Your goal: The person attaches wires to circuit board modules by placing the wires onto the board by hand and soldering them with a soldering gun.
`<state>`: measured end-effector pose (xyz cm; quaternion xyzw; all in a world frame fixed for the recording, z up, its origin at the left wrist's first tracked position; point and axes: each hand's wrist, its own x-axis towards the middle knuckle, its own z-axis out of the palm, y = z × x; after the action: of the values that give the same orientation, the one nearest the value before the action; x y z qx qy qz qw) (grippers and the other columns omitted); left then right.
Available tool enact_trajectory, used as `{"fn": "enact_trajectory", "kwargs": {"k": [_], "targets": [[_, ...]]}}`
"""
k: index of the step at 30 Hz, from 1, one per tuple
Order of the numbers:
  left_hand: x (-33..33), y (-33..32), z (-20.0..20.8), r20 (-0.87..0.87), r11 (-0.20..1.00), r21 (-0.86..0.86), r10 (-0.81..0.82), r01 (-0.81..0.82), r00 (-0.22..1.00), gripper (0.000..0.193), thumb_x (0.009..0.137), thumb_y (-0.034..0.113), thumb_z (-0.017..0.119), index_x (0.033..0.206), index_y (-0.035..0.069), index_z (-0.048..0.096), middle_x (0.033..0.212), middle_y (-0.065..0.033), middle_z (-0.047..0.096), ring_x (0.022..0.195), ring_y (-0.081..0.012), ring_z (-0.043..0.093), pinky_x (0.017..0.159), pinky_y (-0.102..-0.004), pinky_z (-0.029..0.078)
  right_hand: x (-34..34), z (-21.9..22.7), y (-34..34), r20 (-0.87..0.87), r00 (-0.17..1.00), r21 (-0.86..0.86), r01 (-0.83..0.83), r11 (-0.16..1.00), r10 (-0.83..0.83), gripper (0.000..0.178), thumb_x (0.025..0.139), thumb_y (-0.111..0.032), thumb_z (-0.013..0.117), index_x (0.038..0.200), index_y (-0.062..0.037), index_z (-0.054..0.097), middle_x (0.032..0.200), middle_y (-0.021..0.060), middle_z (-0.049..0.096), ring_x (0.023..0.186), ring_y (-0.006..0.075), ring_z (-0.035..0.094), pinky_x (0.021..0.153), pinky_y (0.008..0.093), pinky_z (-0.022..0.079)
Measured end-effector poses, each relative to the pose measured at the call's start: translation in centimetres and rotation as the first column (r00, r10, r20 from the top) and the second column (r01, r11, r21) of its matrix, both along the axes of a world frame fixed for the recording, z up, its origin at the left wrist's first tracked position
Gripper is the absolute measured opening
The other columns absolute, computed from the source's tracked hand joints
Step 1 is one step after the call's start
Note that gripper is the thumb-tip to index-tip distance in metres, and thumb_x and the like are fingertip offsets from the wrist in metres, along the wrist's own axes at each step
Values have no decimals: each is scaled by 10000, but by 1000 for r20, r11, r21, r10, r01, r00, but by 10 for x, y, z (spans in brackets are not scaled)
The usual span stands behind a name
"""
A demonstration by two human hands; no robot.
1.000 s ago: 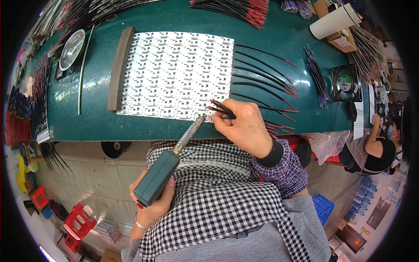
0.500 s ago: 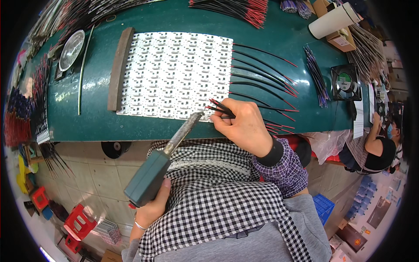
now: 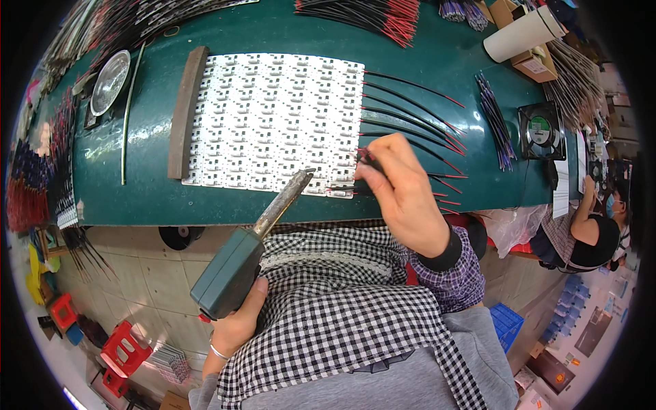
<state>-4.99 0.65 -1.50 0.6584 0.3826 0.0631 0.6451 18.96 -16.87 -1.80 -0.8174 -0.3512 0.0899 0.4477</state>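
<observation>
At upper centre, a board (image 3: 273, 126) lies on the tabletop (image 3: 150, 203); at its lower right edge the right hand (image 3: 408, 198), nearer, pinches wires (image 3: 369, 160); the left hand (image 3: 240, 318), below, grips an iron (image 3: 236, 263) slanting up-right over it.

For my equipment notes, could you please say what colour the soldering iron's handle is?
The handle is dark grey-green, best seen in the head view.
</observation>
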Motion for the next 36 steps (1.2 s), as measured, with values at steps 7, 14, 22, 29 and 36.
{"fn": "enact_trajectory", "kwargs": {"k": [7,14,22,29,36], "targets": [[12,1,7,-4,986,151,-74,74,997,161,871,99,762,970,-23,728,861,-90,728,725,-159,672,645,-304,529,-4,4,3,-137,988,-3,72,997,-72,197,887,6,668,1079,51,672,849,123,537,735,245,546,680,332,459],[18,2,5,35,963,249,-112,100,993,142,856,90,766,936,-21,731,815,-85,729,668,-156,667,606,-299,526,-3,-6,11,-207,973,-87,90,992,-106,140,842,-37,703,947,49,668,848,142,626,643,269,610,585,356,468],[15,8,-8,49,857,478,-244,191,969,95,803,59,776,864,0,732,724,-78,698,570,-169,634,539,-302,481,-3,-10,13,-250,959,-110,107,988,-131,147,857,-92,701,926,33,666,808,145,626,675,310,632,588,377,479],[18,5,-8,102,920,380,-145,96,984,111,775,76,798,837,12,734,706,-64,691,544,-174,619,538,-306,471,-3,-14,13,-138,985,-50,94,994,-100,143,868,-100,705,908,24,648,801,161,654,667,350,632,586,388,484],[20,7,-10,112,913,386,-189,132,976,172,766,32,776,919,-19,717,810,-105,682,626,-184,640,565,-294,498,-3,-9,19,-131,986,-126,84,988,-101,89,837,-50,683,842,24,634,719,122,633,589,248,636,525,349,481]]}}
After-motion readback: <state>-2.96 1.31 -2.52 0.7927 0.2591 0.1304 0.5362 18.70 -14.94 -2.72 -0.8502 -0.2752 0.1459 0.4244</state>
